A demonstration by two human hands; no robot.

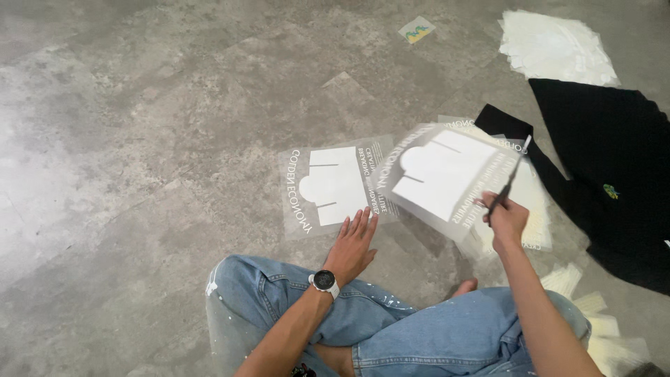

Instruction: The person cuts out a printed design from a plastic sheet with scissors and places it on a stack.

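My left hand [354, 244] lies flat with fingers spread on the near edge of a clear transfer sheet [331, 185] printed with a white shape and white lettering, which rests on the grey floor. A dark-faced watch sits on that wrist. My right hand [506, 220] is closed on a thin dark tool [509, 183] and also holds up a second, similar printed sheet [436, 174], blurred and tilted above the floor. Under it lies a stack of more such sheets [534, 202].
I sit cross-legged in paint-flecked jeans [419, 328]. A black garment [614, 174] with a small coloured emblem lies at the right. White sheets [555, 45] are piled at the top right, a small coloured sticker [417, 30] lies beyond, and pale strips [600, 328] by my right knee.
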